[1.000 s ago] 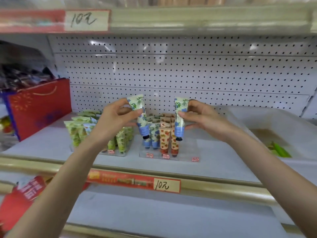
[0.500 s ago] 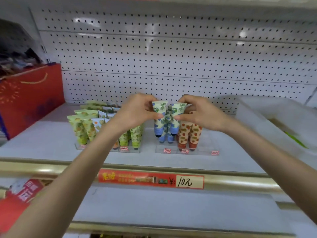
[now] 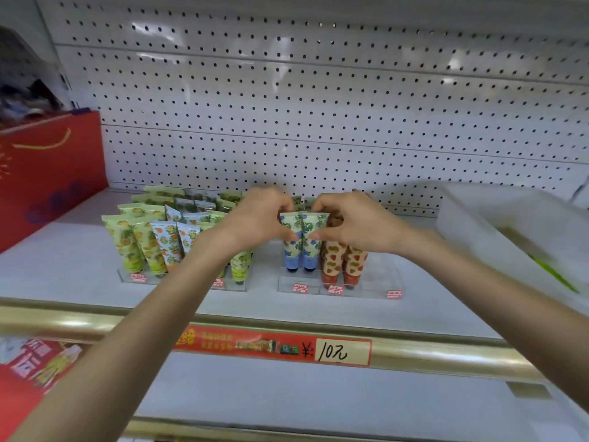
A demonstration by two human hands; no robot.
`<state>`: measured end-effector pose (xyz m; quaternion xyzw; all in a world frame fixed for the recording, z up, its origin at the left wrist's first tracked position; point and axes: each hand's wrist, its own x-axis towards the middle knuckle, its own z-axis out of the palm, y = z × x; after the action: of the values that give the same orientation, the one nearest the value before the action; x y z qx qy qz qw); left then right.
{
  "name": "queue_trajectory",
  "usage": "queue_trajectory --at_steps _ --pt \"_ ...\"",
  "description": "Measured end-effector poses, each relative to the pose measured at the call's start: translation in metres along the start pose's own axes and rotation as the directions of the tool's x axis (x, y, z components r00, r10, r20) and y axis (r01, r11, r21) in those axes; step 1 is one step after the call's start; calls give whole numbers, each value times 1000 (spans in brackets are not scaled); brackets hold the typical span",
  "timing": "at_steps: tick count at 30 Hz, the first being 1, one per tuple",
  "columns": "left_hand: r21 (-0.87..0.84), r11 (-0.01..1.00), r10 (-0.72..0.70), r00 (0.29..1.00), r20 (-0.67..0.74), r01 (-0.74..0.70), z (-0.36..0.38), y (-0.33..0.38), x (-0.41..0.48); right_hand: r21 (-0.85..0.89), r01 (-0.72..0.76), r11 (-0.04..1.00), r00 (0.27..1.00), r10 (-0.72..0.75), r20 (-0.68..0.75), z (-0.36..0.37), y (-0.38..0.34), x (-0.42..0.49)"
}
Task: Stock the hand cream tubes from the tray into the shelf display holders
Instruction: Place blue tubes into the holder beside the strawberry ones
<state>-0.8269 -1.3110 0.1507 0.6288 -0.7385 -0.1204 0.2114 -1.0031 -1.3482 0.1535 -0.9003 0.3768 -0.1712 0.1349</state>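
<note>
Left hand (image 3: pixel 255 218) pinches the top of one blue tube (image 3: pixel 290 242); right hand (image 3: pixel 357 224) pinches its twin (image 3: pixel 311 247). The two tubes touch, caps down in the clear holder (image 3: pixel 379 282) under the fingers. Red-spotted tubes (image 3: pixel 342 264) stand just below the right hand. White tray (image 3: pixel 471 224) lies off its outer side. Green tubes (image 3: pixel 134 244) beyond left wrist.
</note>
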Motion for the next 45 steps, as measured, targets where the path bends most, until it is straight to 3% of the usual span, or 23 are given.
queue_trajectory --at_steps 11,28,38,45 --pt "51 998 -24 998 64 21 13 -4 2 -174 -39 984 998 48 51 9 5 2" --pt "92 995 -43 996 72 36 23 -6 3 -201 -67 977 997 71 12 24 9 1" --pt "39 998 -53 998 45 51 19 -4 -1 -219 -71 973 997 70 -10 23 8 -1" --pt "-58 995 -79 997 -4 78 9 -3 -9 -138 -68 988 997 61 -50 16 7 -2"
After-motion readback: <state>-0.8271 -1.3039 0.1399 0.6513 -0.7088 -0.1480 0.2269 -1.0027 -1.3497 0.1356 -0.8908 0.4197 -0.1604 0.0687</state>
